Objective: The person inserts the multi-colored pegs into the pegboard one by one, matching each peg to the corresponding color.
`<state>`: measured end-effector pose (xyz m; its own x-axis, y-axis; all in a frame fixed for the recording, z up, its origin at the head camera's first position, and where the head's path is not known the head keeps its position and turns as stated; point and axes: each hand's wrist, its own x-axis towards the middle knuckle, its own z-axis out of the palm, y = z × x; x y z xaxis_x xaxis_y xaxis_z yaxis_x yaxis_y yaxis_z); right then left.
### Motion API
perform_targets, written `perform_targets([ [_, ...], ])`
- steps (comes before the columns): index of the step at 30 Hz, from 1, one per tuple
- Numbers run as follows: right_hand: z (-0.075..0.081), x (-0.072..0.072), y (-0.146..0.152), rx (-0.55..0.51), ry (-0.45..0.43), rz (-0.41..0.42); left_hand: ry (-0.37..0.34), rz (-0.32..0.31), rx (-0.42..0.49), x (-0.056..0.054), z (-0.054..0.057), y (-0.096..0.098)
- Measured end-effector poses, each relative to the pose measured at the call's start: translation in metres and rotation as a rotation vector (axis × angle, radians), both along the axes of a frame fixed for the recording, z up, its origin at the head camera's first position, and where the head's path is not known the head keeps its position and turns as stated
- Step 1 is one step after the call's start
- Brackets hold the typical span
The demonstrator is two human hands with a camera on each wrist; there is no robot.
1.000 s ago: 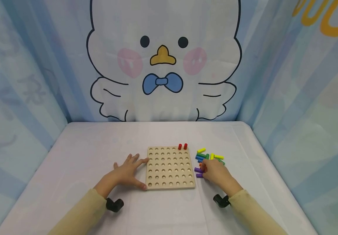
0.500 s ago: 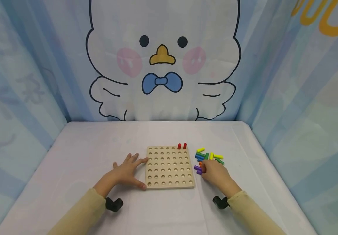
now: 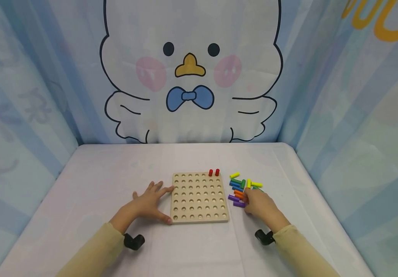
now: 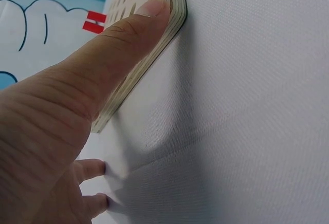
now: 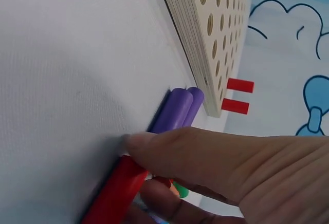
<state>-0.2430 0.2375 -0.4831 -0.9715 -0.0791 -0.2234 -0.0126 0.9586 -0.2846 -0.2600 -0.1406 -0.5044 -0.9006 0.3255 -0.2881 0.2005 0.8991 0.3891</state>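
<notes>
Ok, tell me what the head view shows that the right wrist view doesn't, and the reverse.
Only the head view: the yellow pegs and both sleeves.

Only the right wrist view: a loose red peg and the layers in the side of the board.

Both: the board, two upright red pegs, purple pegs and the right hand.

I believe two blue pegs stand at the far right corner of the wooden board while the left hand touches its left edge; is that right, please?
Not quite: the head view shows two red pegs, not blue, at the far right corner of the wooden board; the left hand does touch its left edge.
</notes>
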Motion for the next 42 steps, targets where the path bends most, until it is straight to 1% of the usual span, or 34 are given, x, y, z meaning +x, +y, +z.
perform_targets([
  [6,0.006,0.005,0.003,0.019,-0.077,0.013,0.001,-0.002,0.005,0.0,0.001,0.0],
  [11,0.01,0.01,0.005,0.021,-0.132,0.013,0.007,-0.005,0.011,0.0,0.0,0.001],
  [15,0.009,0.012,0.007,0.006,-0.173,0.0,0.0,-0.009,0.014,0.0,-0.002,0.002],
  [18,0.009,0.012,0.007,-0.015,-0.192,-0.007,0.003,-0.011,0.011,0.0,-0.002,0.003],
  [24,0.015,0.01,0.001,-0.048,-0.19,0.019,0.005,-0.005,-0.001,0.001,0.0,0.002],
  [29,0.024,0.01,-0.009,-0.075,-0.192,0.074,0.009,-0.003,0.006,0.0,-0.001,-0.001],
  [33,0.026,0.012,-0.014,-0.082,-0.233,0.103,0.006,-0.001,0.008,0.0,-0.002,0.0],
  [35,0.026,0.012,-0.016,-0.092,-0.238,0.115,0.005,-0.002,0.008,0.0,-0.003,0.0],
  [42,0.024,0.003,-0.02,-0.116,-0.182,0.129,0.008,0.001,0.008,-0.001,-0.004,-0.001],
])
